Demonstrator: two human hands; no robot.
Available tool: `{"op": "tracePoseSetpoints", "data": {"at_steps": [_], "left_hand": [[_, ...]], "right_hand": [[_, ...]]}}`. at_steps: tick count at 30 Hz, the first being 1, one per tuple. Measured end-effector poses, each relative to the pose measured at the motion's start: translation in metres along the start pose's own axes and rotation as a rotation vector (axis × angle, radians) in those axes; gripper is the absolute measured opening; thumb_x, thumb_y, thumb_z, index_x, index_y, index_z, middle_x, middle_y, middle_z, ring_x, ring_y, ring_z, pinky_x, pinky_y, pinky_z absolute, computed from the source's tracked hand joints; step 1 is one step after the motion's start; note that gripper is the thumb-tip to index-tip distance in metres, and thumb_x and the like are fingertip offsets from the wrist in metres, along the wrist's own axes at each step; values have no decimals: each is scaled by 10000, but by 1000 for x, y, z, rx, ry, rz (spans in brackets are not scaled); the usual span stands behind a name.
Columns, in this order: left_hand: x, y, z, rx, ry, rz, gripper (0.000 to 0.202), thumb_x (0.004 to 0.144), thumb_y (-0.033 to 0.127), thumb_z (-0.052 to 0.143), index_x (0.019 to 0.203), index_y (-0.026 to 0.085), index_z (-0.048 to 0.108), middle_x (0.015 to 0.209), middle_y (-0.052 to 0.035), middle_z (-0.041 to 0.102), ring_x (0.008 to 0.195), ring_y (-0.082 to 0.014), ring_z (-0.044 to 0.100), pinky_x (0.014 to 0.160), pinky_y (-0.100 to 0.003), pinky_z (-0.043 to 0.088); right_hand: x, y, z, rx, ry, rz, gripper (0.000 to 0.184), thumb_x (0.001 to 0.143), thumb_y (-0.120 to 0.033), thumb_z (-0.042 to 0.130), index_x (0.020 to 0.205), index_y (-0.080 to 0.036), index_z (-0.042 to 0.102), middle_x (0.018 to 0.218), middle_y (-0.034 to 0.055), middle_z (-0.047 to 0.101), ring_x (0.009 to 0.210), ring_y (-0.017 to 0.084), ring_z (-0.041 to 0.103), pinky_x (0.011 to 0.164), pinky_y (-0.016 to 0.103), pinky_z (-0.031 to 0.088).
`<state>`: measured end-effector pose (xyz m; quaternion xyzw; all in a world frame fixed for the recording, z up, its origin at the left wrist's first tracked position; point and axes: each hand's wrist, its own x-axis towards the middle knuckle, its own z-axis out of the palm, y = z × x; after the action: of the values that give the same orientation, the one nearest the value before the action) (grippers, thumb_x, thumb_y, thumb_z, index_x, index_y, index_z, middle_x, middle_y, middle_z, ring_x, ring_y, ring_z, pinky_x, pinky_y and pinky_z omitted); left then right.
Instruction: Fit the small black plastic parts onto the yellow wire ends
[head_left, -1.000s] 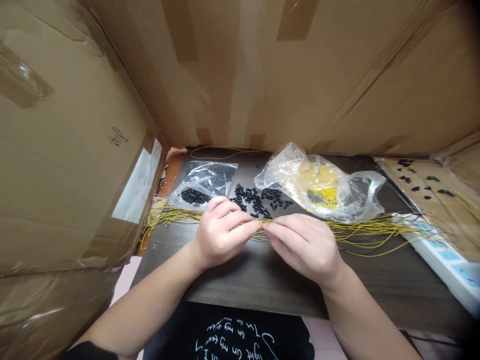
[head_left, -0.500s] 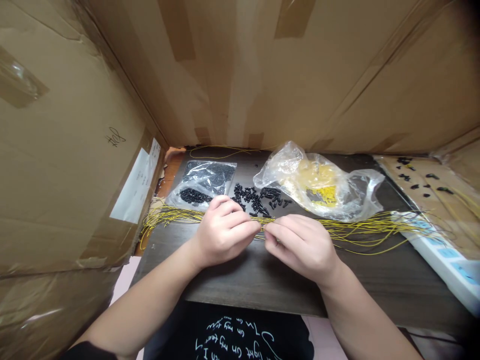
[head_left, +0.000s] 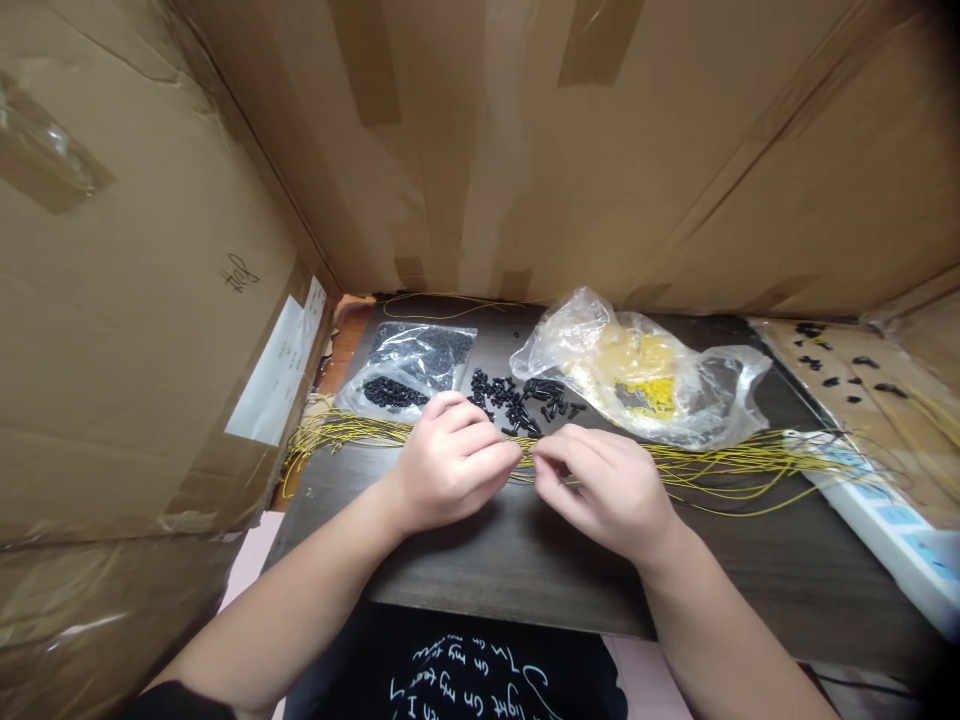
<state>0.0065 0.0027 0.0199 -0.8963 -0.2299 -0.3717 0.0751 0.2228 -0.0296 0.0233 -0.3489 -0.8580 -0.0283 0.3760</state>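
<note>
My left hand (head_left: 456,462) is closed in a pinch over a long bundle of thin yellow wires (head_left: 720,457), its fingertips at the wires. Opposite it, my right hand (head_left: 600,487) also pinches, thumb against forefinger, almost touching the left fingertips. Whatever lies in the right fingertips is too small and hidden to name. The wire bundle runs crosswise under both hands. Just beyond them lies a loose heap of small black plastic parts (head_left: 517,400).
A clear bag of black pieces (head_left: 420,355) lies behind my left hand. A crumpled clear bag with yellow pieces (head_left: 645,380) lies behind my right. A white power strip (head_left: 885,530) and cardboard with scattered black parts (head_left: 840,365) are at right. Cardboard walls (head_left: 510,150) surround the dark table (head_left: 465,570).
My right hand's fingers have shifted slightly, with a wider gap showing behind the thumb and forefinger. My left hand keeps its pinch. The whole view has moved a little.
</note>
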Motion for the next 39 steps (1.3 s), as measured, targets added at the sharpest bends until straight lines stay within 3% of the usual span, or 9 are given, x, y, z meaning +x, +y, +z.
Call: {"op": "tracePoseSetpoints", "data": {"at_steps": [5, 19, 28, 31, 34, 37, 39], "left_hand": [[-1, -3, 3, 65, -38, -6, 57, 926, 176, 613, 910, 184, 667, 779, 0, 706, 769, -163, 555, 835, -367, 417], [-1, -6, 6, 150, -124, 16, 159, 966, 156, 533, 900, 180, 676, 759, -27, 658, 806, -187, 547, 791, -353, 398], [-3, -8, 6, -7, -150, 7, 185, 997, 170, 500, 940, 169, 676, 820, -35, 683, 830, -185, 552, 770, -339, 405], [-5, -8, 7, -144, -147, -71, 186, 1005, 171, 489, 996, 172, 675, 871, -44, 708, 847, -180, 584, 779, -339, 429], [-5, -6, 9, -337, -103, -208, 191, 998, 216, 536, 1137, 168, 657, 948, -63, 734, 870, -180, 631, 808, -344, 483], [-4, -2, 11, -579, -61, -432, 272, 959, 266, 614, 1216, 181, 640, 951, -57, 742, 857, -172, 674, 808, -330, 530], [-4, 0, 13, -759, -57, -611, 271, 931, 296, 651, 1177, 183, 657, 920, -49, 739, 825, -164, 688, 777, -308, 549]], "right_hand": [[0, 3, 0, 79, -11, 38, 299, 932, -103, 588, 1228, -109, 628, 823, 44, 680, 642, 126, 579, 609, 278, 485], [3, 7, 5, 189, -232, 224, 172, 996, -195, 524, 977, -157, 691, 846, 42, 691, 725, 138, 630, 666, 273, 494], [6, 10, 1, 631, -385, 545, 170, 946, -286, 595, 821, -178, 634, 650, -19, 624, 588, 107, 576, 568, 234, 462], [6, 12, 0, 775, -413, 625, 210, 956, -346, 595, 850, -168, 628, 608, -21, 619, 542, 109, 579, 535, 234, 470], [6, 14, -1, 753, -346, 615, 220, 952, -351, 607, 849, -160, 644, 641, -3, 638, 558, 110, 586, 546, 240, 483], [5, 14, 0, 715, -297, 567, 218, 952, -344, 607, 844, -161, 658, 665, 3, 639, 572, 109, 580, 551, 240, 480], [5, 13, 0, 698, -263, 551, 220, 952, -344, 605, 839, -163, 657, 665, 2, 635, 574, 110, 574, 550, 239, 474]]}}
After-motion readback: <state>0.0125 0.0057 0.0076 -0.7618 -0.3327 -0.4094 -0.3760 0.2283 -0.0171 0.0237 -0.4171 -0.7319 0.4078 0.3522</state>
